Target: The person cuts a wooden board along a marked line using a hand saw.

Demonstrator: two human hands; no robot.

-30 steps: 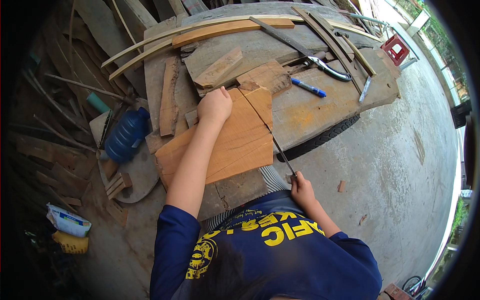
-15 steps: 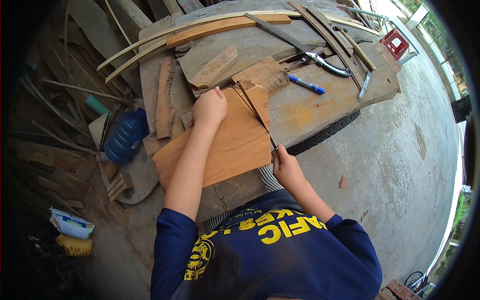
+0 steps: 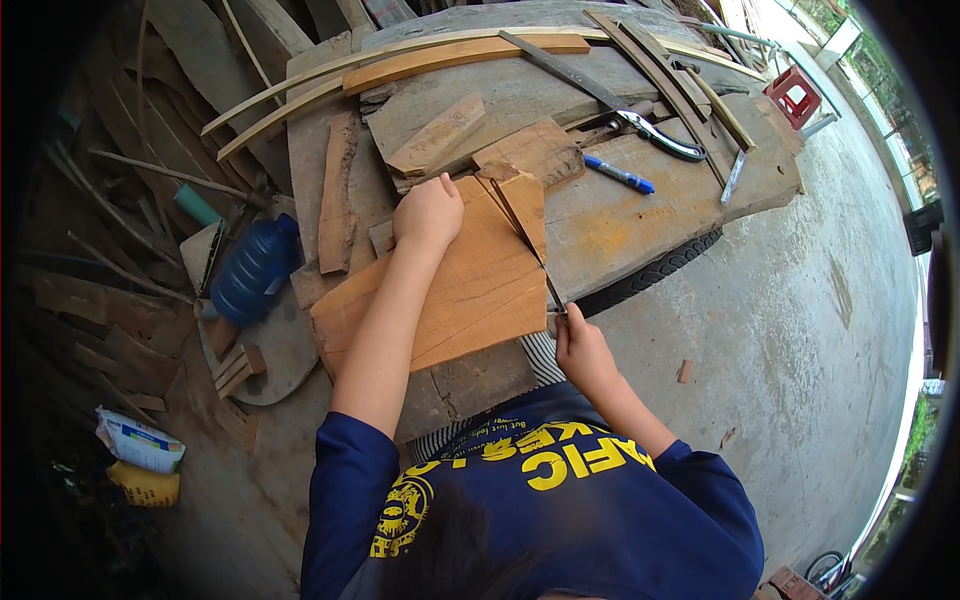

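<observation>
A broad, light-brown wooden board [image 3: 480,280] lies at an angle over the near part of a rough plank bench. My left hand [image 3: 428,212] is closed at the board's far left edge, fingers curled over it and mostly hidden. My right hand [image 3: 584,346] grips a handsaw [image 3: 522,228] at the board's near right side; the hand covers its handle. The narrow dark blade crosses the right corner of the board, along a cut. Thin dark lines run across the board's face.
On the bench [image 3: 640,230] lie a blue marker [image 3: 618,174], a second saw [image 3: 570,75] with a white-and-black handle, wood offcuts [image 3: 436,135] and long strips [image 3: 470,60]. A tyre [image 3: 650,272] sits under its right edge. A blue water jug [image 3: 254,270] stands left, a red stool [image 3: 793,97] far right.
My right hand has drawn the saw slightly back toward me and to the right. My left hand keeps its place on the board. The whole view has shifted a little.
</observation>
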